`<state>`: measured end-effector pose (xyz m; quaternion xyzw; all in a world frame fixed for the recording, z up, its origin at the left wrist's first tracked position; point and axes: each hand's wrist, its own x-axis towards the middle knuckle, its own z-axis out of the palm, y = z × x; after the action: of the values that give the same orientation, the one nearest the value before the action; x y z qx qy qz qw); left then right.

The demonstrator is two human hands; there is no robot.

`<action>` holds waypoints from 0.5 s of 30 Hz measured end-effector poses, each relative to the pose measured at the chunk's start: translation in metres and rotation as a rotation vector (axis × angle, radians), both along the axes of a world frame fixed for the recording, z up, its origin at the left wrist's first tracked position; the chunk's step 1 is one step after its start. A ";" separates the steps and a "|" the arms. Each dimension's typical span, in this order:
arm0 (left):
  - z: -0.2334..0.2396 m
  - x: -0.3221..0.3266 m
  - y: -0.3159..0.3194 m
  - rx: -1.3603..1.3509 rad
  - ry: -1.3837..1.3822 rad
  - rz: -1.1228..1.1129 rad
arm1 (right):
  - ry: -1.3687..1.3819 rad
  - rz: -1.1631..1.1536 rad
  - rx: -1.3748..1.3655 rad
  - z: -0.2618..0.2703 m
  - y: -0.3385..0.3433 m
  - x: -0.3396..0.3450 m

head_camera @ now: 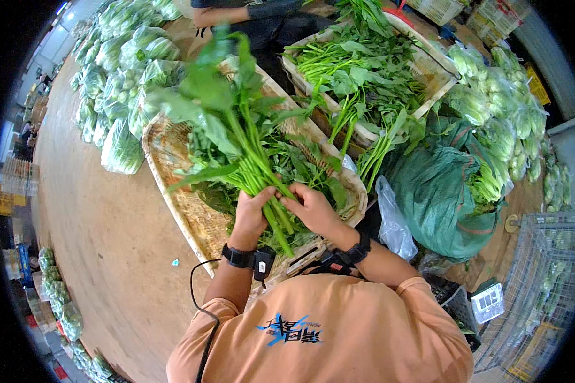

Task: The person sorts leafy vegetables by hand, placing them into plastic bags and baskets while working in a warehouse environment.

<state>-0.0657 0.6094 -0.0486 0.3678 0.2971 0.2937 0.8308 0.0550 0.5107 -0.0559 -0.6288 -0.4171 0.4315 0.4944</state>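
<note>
A bunch of long-stemmed leafy greens (249,158), likely water spinach, is gripped near the stem ends by my left hand (251,208). My right hand (311,208) pinches the same stems from the other side, its fingertips close to my left thumb. The bunch tilts away from me, and its far leaves are blurred. Below it stands a worn plastic basket (165,158) with loose leaves and greens (297,160) inside. Beyond, to the right, a second crate (431,72) is heaped with more of these greens (354,72); some stems hang over its near edge.
Bagged vegetables (124,81) are piled at the far left, and more bagged greens (488,100) at the right. A green woven sack (426,196) and a clear plastic bag (395,225) lie beside the basket. Another person's arm (225,16) shows at the top. Wire cages (536,287) stand at right.
</note>
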 end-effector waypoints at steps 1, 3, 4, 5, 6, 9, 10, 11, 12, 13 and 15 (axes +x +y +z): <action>0.005 0.007 -0.006 -0.017 -0.008 0.048 | -0.108 -0.077 -0.070 0.004 0.001 -0.005; -0.005 0.009 -0.006 -0.027 -0.034 0.041 | -0.075 -0.191 0.084 -0.005 0.000 -0.010; -0.007 0.009 -0.005 -0.028 -0.035 0.037 | 0.084 -0.200 0.122 -0.010 -0.001 -0.009; -0.007 0.008 -0.004 -0.049 -0.008 0.015 | 0.244 -0.208 0.161 -0.014 -0.002 -0.008; -0.008 0.007 -0.004 -0.072 0.019 -0.007 | 0.243 -0.213 0.161 -0.015 -0.003 -0.008; -0.009 0.005 -0.002 -0.104 0.028 -0.048 | 0.582 -0.087 0.186 -0.014 -0.008 -0.005; 0.006 0.007 -0.008 -0.106 0.044 -0.021 | 0.642 0.059 0.092 -0.013 -0.009 -0.004; -0.001 0.003 -0.006 -0.110 0.047 -0.032 | 0.700 0.205 -0.003 -0.010 -0.009 -0.003; -0.012 -0.007 -0.002 -0.077 0.050 -0.055 | 0.681 0.257 -0.040 -0.008 -0.007 -0.003; -0.014 -0.013 0.001 -0.042 0.051 -0.074 | 0.683 0.248 -0.042 0.002 -0.005 -0.003; -0.011 -0.016 -0.002 -0.050 0.092 -0.017 | 0.012 0.317 -0.120 0.020 -0.005 -0.005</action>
<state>-0.0818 0.6072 -0.0594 0.3627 0.3393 0.2620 0.8275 0.0497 0.5060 -0.0358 -0.5808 -0.4816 0.5320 0.3842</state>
